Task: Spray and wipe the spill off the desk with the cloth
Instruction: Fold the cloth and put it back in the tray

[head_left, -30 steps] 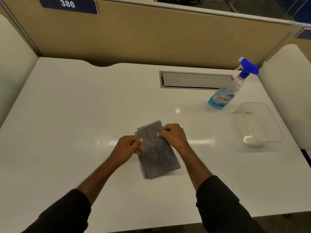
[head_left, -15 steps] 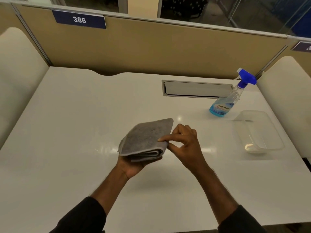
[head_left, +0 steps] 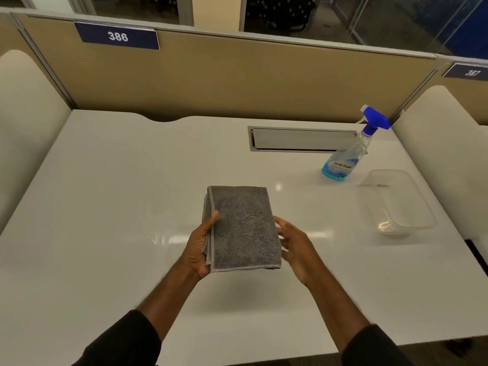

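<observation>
A folded grey cloth (head_left: 244,228) is held flat above the white desk (head_left: 111,202), over its middle. My left hand (head_left: 199,247) grips the cloth's left edge, thumb on top and fingers under it. My right hand (head_left: 295,245) is just right of the cloth with its fingers spread, at or near the cloth's edge and holding nothing. A spray bottle (head_left: 348,154) with blue liquid and a blue trigger head stands upright at the back right. I cannot make out a spill on the desk.
A clear plastic container (head_left: 412,220) sits near the right edge, just in front of the bottle. A grey cable hatch (head_left: 303,140) is set in the desk at the back. Tan partition walls enclose the back and sides.
The cloth was lifted off the desk. My left hand now holds it flat by its left edge, and my right hand has let go and opened beside it.
</observation>
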The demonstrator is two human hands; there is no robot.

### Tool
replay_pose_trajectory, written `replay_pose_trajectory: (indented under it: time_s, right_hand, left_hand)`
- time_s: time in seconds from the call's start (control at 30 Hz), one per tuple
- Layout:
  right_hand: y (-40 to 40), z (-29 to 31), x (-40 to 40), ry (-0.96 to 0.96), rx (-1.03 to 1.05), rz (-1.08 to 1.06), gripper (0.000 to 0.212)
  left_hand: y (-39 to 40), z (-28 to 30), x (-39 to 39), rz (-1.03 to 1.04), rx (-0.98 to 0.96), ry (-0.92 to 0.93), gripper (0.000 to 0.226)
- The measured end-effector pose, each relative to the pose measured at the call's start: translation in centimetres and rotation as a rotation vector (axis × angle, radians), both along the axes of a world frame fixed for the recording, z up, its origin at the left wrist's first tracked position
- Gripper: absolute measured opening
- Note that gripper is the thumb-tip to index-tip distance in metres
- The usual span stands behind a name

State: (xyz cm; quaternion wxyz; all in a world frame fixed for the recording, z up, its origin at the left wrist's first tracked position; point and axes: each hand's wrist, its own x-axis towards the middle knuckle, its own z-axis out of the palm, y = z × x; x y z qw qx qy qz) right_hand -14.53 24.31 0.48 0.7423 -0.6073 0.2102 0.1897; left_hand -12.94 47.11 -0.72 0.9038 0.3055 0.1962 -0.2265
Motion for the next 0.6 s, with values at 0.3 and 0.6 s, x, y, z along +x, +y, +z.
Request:
replay_pose_trajectory:
  time_s: [0.3, 0.6]
  right_hand:
    - [-0.5, 0.7, 2.6, 0.013, 0.157, 0.037, 0.026]
    - [-2.4, 1.7, 2.6, -0.035, 0.036, 0.113, 0.017]
  left_hand:
    - [1.1, 0.2, 0.2, -0.156, 0.225, -0.066, 0.038]
    - [3.8, 0.2, 2.1, -0.348, 0.595, -0.21, 0.027]
